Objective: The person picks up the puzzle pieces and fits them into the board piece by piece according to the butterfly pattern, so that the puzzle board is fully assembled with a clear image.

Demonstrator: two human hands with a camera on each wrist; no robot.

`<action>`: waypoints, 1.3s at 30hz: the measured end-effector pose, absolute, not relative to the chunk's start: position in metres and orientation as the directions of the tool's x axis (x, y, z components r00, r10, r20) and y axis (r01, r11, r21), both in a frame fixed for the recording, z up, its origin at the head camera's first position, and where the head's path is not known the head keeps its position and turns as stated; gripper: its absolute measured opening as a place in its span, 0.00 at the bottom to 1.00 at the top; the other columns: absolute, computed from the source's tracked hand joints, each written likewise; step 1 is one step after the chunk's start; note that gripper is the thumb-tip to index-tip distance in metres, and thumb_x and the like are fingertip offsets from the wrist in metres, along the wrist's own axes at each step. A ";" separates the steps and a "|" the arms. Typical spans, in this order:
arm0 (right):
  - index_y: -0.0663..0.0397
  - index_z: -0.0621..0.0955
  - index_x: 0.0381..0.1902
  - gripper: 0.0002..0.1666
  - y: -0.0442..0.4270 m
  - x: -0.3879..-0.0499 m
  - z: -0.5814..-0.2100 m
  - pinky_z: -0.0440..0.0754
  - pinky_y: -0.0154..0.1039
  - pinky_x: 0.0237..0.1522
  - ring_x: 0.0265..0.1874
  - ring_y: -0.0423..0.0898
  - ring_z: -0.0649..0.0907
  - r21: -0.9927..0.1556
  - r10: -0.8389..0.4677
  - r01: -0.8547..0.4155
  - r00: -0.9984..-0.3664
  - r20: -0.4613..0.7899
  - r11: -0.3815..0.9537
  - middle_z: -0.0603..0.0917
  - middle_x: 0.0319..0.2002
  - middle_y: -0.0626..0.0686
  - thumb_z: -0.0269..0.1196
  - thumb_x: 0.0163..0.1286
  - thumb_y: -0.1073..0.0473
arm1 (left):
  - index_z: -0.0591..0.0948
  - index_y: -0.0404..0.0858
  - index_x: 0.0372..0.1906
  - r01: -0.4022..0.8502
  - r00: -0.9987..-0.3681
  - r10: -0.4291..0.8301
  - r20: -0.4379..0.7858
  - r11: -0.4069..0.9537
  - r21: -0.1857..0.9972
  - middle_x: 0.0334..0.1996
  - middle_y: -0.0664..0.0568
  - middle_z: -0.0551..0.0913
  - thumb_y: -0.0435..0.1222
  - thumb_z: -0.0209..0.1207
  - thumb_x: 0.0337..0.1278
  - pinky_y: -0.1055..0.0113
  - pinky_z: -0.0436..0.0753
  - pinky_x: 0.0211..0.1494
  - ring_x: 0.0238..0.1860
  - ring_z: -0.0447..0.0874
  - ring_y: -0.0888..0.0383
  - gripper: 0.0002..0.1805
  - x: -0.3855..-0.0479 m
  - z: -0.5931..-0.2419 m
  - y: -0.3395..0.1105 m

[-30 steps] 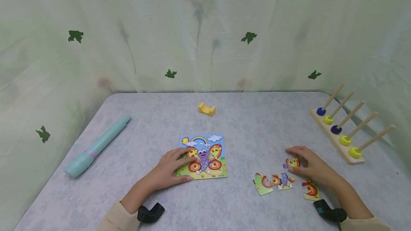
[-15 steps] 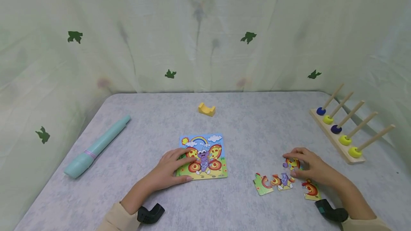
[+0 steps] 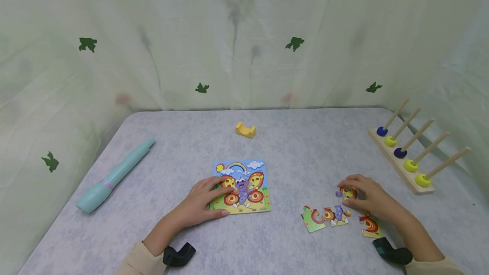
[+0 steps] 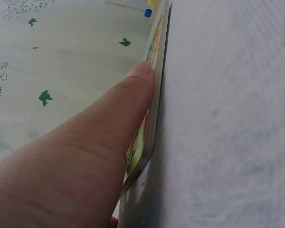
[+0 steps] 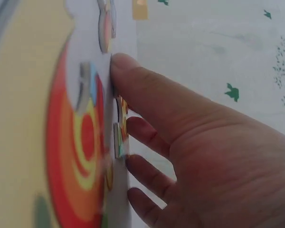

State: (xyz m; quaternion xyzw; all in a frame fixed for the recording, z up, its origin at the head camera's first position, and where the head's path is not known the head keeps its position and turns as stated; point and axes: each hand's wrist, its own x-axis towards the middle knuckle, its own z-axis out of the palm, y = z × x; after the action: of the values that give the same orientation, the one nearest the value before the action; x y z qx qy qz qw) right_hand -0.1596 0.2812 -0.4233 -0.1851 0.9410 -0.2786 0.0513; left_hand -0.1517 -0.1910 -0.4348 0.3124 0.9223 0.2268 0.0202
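At the upper piece (image 3: 348,193), your half-curled right hand (image 3: 368,195) has edged its thumb inward, suggesting adjustment; hold unclear. Left hand (image 3: 204,198): spread on board (image 3: 245,188).

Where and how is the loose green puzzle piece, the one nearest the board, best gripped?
Probably by its near and far edges, pinched from above: the green piece is thin and lies flat on the table. In the head view its right edge sits right beside the butterfly-body piece, so the near and far sides look freer.

Puzzle (image 3: 248,190) centre, pieces (image 3: 314,220) right, rack (image 3: 399,164) rightmost
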 end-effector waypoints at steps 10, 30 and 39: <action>0.56 0.76 0.48 0.26 0.274 -0.161 -0.421 0.74 0.38 0.35 0.35 0.44 0.73 -0.580 -0.299 -0.258 -0.954 0.027 0.772 0.77 0.41 0.49 0.64 0.56 0.46 | 0.69 0.58 0.61 0.552 -0.814 0.573 0.097 0.709 0.439 0.65 0.54 0.57 0.61 0.53 0.50 0.47 0.48 0.62 0.65 0.48 0.50 0.31 -0.150 -0.434 -0.191; 0.52 0.77 0.49 0.24 0.176 -0.154 -0.360 0.75 0.36 0.37 0.39 0.43 0.72 -0.548 -0.386 -0.598 -0.800 0.460 0.585 0.77 0.45 0.46 0.69 0.52 0.58 | 0.69 0.56 0.61 0.563 -0.805 0.585 0.101 0.700 0.439 0.66 0.54 0.57 0.60 0.53 0.51 0.48 0.47 0.63 0.65 0.48 0.49 0.32 -0.152 -0.432 -0.191; 0.52 0.77 0.49 0.24 0.095 -0.161 -0.371 0.73 0.40 0.39 0.41 0.41 0.70 -0.645 -0.469 -0.591 -0.798 0.379 0.485 0.76 0.45 0.43 0.66 0.55 0.51 | 0.69 0.56 0.61 0.570 -0.802 0.587 0.109 0.699 0.432 0.66 0.55 0.57 0.61 0.52 0.51 0.48 0.47 0.63 0.65 0.48 0.49 0.31 -0.151 -0.434 -0.192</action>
State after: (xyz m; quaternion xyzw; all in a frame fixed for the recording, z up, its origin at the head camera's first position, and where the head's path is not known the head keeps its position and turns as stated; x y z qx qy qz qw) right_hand -0.1608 0.0952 -0.3711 -0.3090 0.8582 -0.4028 -0.0759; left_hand -0.1513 -0.1919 -0.4336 0.3138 0.9214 0.2284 0.0185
